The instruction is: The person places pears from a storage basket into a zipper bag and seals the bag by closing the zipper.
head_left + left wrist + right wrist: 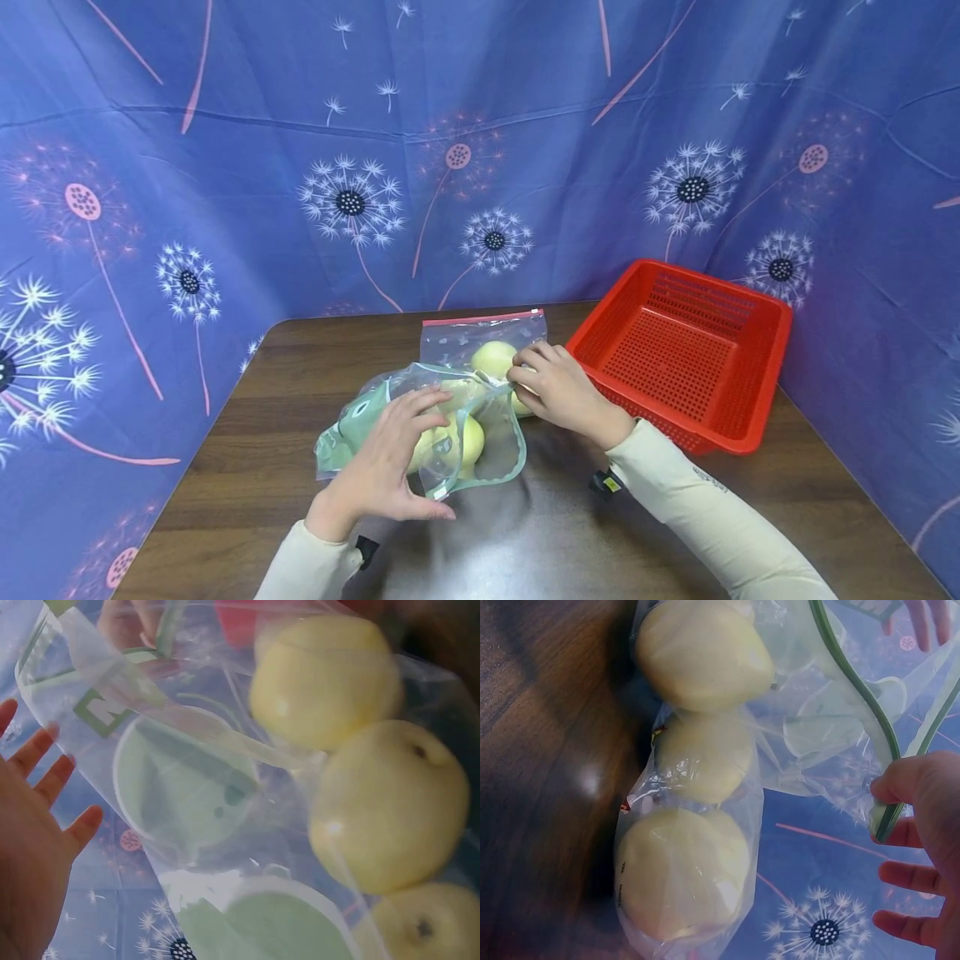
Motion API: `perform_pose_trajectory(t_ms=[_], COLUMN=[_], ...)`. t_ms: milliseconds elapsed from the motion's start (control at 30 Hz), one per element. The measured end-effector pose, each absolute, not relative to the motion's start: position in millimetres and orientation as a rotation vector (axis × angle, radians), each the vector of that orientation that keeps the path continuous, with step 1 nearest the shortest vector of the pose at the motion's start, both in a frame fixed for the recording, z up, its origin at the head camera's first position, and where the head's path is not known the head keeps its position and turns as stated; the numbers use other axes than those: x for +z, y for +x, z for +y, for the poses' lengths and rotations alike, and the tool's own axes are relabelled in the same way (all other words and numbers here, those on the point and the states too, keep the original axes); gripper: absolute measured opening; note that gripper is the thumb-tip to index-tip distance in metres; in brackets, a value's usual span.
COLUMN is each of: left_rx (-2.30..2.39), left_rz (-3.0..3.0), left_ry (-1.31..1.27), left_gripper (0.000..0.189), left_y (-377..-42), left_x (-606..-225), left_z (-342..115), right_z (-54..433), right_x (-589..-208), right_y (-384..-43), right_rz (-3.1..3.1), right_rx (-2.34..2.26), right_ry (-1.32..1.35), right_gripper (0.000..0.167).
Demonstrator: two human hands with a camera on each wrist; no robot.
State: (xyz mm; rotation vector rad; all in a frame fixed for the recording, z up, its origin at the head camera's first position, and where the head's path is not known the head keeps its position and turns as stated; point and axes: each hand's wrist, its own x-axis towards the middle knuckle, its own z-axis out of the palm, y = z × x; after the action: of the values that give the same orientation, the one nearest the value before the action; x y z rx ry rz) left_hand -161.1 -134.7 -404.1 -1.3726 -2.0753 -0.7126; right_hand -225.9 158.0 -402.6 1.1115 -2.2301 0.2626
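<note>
A clear zip bag with green edging [348, 437] slants across the table, its mouth spread to the right. Pale yellow pear-like fruits [390, 806] show through its film. My right hand [562, 392] pinches one corner of the mouth; the green zip strip [859, 682] runs up from between thumb and finger. Over the near left side of the bag, my left hand [393, 462] spreads its fingers and thumb beside the opening. Behind lies another clear zip bag with a pink-red slider strip [480, 321], with a yellow fruit [493, 358] in front of its film.
A red perforated plastic basket [675, 350] stands at the back right of the brown wooden table [255, 425], close to my right hand. A blue curtain with dandelion print [495, 167] hangs behind the table and along its sides.
</note>
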Motion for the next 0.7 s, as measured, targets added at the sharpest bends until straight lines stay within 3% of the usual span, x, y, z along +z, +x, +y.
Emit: perform_pose_trajectory(t_ms=[167, 533, 700], left_rx=[-0.637, -0.628, -0.628], left_rz=[-2.135, -2.062, -2.055], left_ry=[-1.345, -1.337, -1.346], left_gripper=[0.089, 0.028, 0.019], left_y=[-155.8, -157.7, -157.8], left_x=[-416.7, -423.6, -423.4], left_z=[-140.6, -141.0, -141.0], right_z=[158.9, 159.9, 160.3], right_x=[-404.3, -404.4, -405.7], right_y=[-227.2, -228.5, -228.7], right_rz=[-2.246, -2.274, -2.272], right_rx=[0.264, 0.282, 0.283], right_ry=[1.095, 1.084, 1.085], right_gripper=[0.015, 0.014, 0.014])
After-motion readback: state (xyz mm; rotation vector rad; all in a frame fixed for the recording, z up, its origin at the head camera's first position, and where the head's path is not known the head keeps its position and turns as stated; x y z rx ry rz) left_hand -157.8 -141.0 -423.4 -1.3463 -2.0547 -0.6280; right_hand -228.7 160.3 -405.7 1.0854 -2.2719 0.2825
